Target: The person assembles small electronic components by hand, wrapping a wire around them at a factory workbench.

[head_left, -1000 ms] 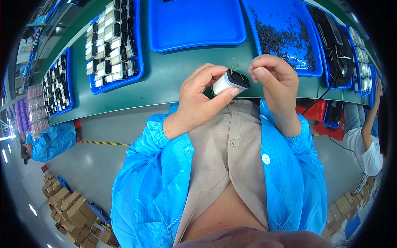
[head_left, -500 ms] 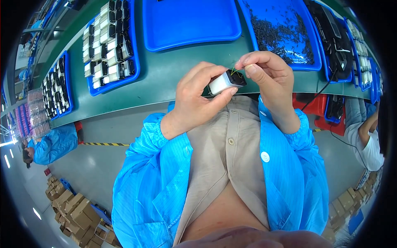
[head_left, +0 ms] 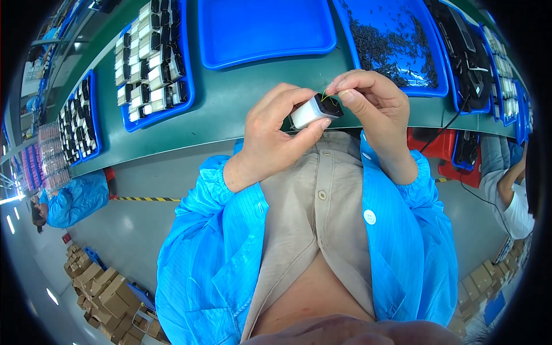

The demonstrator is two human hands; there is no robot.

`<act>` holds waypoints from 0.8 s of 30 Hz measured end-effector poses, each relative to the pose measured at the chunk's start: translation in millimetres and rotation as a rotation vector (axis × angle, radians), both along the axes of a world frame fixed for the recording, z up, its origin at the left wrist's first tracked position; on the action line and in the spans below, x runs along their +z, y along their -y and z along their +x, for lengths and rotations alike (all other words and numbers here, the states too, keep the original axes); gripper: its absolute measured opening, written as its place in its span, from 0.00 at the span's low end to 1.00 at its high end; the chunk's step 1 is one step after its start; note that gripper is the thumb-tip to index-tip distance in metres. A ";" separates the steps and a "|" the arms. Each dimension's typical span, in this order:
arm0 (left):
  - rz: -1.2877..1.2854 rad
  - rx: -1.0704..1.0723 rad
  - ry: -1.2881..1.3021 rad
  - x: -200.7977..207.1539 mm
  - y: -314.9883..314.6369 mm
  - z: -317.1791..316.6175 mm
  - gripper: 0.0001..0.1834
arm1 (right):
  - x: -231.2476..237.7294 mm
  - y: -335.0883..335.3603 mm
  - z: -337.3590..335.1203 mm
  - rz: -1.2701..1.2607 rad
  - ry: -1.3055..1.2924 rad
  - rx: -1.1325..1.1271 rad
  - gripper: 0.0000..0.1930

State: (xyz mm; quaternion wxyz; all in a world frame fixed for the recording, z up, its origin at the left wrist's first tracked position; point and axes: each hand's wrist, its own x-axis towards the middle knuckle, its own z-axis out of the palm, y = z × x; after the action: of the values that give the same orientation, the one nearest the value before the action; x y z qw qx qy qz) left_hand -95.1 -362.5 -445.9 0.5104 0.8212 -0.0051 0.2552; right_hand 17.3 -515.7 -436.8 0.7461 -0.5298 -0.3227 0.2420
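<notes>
Much nearer thin wires [head_left: 325, 101] now with right hand [head_left: 376, 102], so likely pinching them; holding white box [head_left: 306, 115] in left hand [head_left: 273, 131].

Left hand [head_left: 268, 133] curled, right hand [head_left: 376, 104] pinching, both close together.

type of place: factory assembly workshop. indicators, located relative to the bench [head_left: 224, 109]:

on the bench, blue trays [head_left: 267, 34] are set out side by side. at its left part, white-and-black units [head_left: 152, 66] of one kind are ranked in repeated rows. at its right part, small black parts [head_left: 391, 49] lie loose in bulk. on its near side, toward the left end, a person [head_left: 75, 198] wears a blue smock. there the grey floor [head_left: 132, 224] carries yellow-and-black tape [head_left: 146, 199]. farther back from the bench, brown cartons [head_left: 109, 293] are piled.
</notes>
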 end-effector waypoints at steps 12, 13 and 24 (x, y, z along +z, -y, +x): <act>0.038 0.015 0.004 0.8 -0.5 0.9 0.18 | -0.6 -0.6 3.0 -0.208 0.293 -0.027 0.03; 0.038 0.012 0.003 0.7 -0.2 1.1 0.18 | -1.4 -0.1 3.4 -0.197 0.231 0.017 0.03; -0.022 0.024 -0.022 0.9 0.6 -1.3 0.18 | 0.3 2.3 4.6 -0.006 -0.015 0.046 0.05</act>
State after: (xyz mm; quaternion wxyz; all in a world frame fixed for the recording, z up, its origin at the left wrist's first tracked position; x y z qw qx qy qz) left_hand -96.4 -363.1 -445.0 0.5165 0.8182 0.0130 0.2523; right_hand 21.9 -518.0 -436.5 0.7412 -0.5227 -0.3285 0.2637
